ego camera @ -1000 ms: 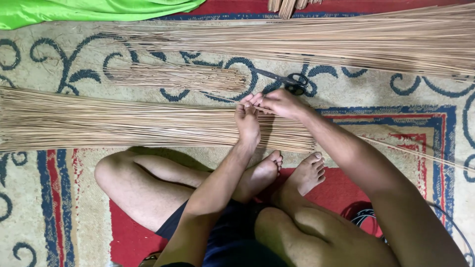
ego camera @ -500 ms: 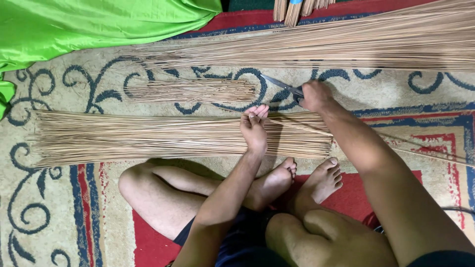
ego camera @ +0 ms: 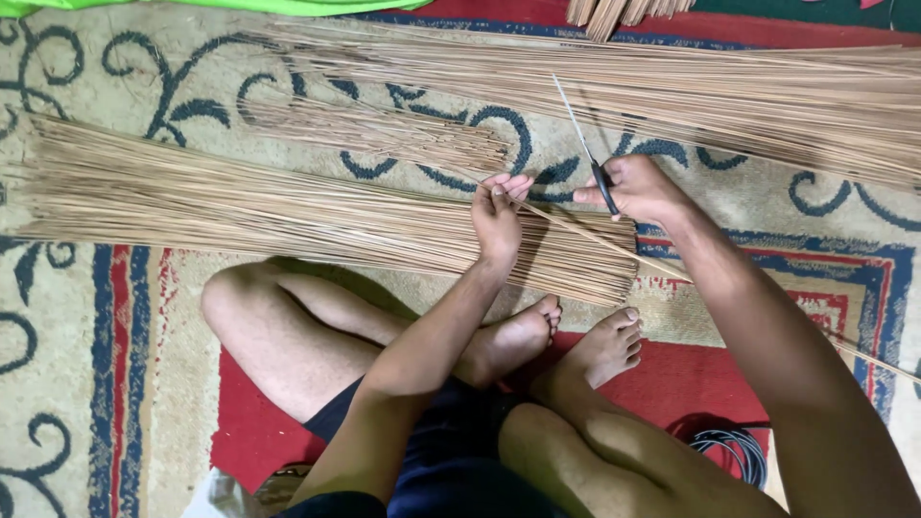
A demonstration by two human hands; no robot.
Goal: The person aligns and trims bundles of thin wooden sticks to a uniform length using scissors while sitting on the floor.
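Note:
My left hand [ego camera: 497, 219] pinches one thin brown stick [ego camera: 614, 248] that slants away to the lower right across the carpet. Under that hand lies a wide bundle of long brown sticks [ego camera: 240, 206]. My right hand [ego camera: 638, 189] grips the black handles of a pair of scissors [ego camera: 587, 152], lifted off the carpet with the blades pointing up and away. The scissors are a short way to the right of my left hand's fingertips. My crossed legs and bare feet are just below the bundle.
A second long pile of sticks [ego camera: 729, 91] runs across the top. A small heap of short cut stick pieces [ego camera: 384, 134] lies between the two piles. Green cloth [ego camera: 288, 6] shows at the top edge. A coiled black cable [ego camera: 729, 451] rests by my right knee.
My right hand left the stick, reached to the scissors on the carpet and has lifted them with blades up. My left hand keeps its pinch on the single stick.

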